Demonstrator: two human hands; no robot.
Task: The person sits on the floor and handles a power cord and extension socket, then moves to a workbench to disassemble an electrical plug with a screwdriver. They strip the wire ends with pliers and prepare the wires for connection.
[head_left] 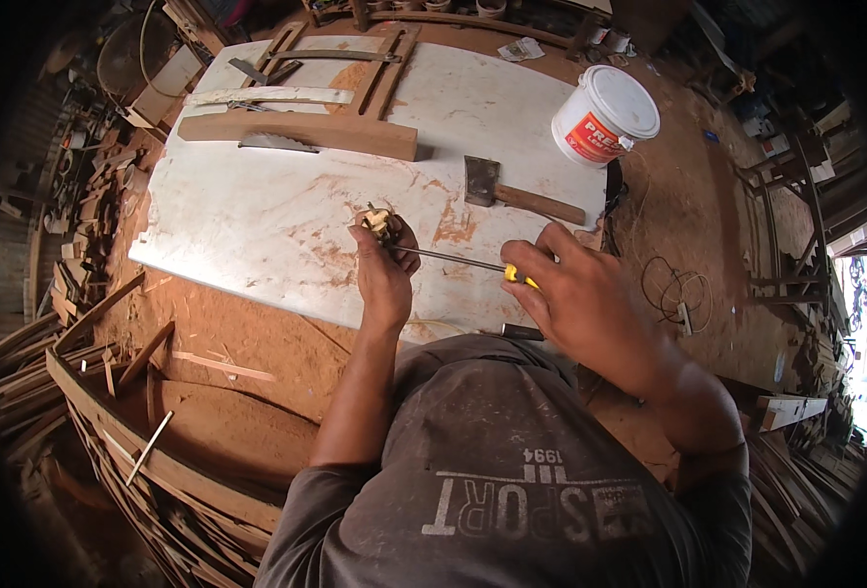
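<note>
Between the fingers of my left hand [384,274] is a small brass-coloured metal fitting [378,221]; its exact kind is hard to make out. My right hand [590,299] is closed round the yellow handle of a screwdriver [453,259]. The screwdriver's long shaft points left, and its tip reaches the fitting, where fingers partly hide the contact. Both hands are above the near part of a white, dust-stained tabletop [286,216]. Beyond my right hand lies a hatchet [541,204] with a wooden handle and a dark head.
A thick wooden beam [306,135] lies across the table's far left, a toothed saw blade [276,144] against it. Behind it rests a wooden frame [379,83]. A white lidded bucket [615,108] stands at far right. Scrap wood [75,265] piles up left; a cable [683,294] coils right.
</note>
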